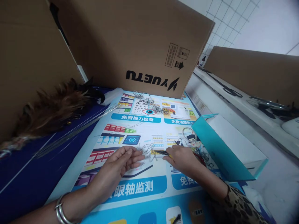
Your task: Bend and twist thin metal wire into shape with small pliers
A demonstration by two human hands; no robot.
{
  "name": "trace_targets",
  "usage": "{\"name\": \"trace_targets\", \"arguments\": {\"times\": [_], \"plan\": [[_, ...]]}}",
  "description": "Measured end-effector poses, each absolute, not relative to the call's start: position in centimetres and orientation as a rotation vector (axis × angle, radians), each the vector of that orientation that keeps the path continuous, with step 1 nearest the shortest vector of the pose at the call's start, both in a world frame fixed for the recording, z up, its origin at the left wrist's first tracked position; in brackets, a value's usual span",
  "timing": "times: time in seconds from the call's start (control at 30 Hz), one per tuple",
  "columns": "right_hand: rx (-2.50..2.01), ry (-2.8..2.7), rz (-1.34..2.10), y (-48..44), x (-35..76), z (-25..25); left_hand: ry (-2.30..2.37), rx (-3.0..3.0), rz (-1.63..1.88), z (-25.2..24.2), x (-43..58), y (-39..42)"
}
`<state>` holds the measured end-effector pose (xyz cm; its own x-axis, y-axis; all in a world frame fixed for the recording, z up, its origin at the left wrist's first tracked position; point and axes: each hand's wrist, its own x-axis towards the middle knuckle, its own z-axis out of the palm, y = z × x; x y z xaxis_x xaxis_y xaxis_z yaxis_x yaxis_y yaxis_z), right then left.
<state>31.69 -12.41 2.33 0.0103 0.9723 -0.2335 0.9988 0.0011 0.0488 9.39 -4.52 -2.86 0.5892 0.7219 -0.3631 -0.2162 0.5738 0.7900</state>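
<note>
My left hand (125,160) is over the printed poster sheet (161,169), palm turned inward. Its thumb and index finger pinch thin wire (147,151), while the other fingers curl loosely. My right hand (181,157) is wrapped round a pair of pliers (162,152) with dark jaws and a bit of yellow handle showing. The jaws point left, at the bent wire pieces between my hands; whether they grip one I cannot tell. A loose heap of wire loops (206,157) lies partly behind my right wrist.
A tangled wire pile (157,109) lies at the far end before a large cardboard box (130,40). Long straight wires (77,132) and brown feathers (51,109) are on the left. A teal open box (217,149) stands right, near a white ledge (233,98).
</note>
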Motion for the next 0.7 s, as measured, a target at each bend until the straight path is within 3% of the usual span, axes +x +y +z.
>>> {"name": "trace_targets", "arguments": {"times": [0.7], "plan": [[2.111,2.021,-0.178,-10.7,31.6,1.7,0.779,0.829,0.563,-1.7,9.9,-4.9]]}}
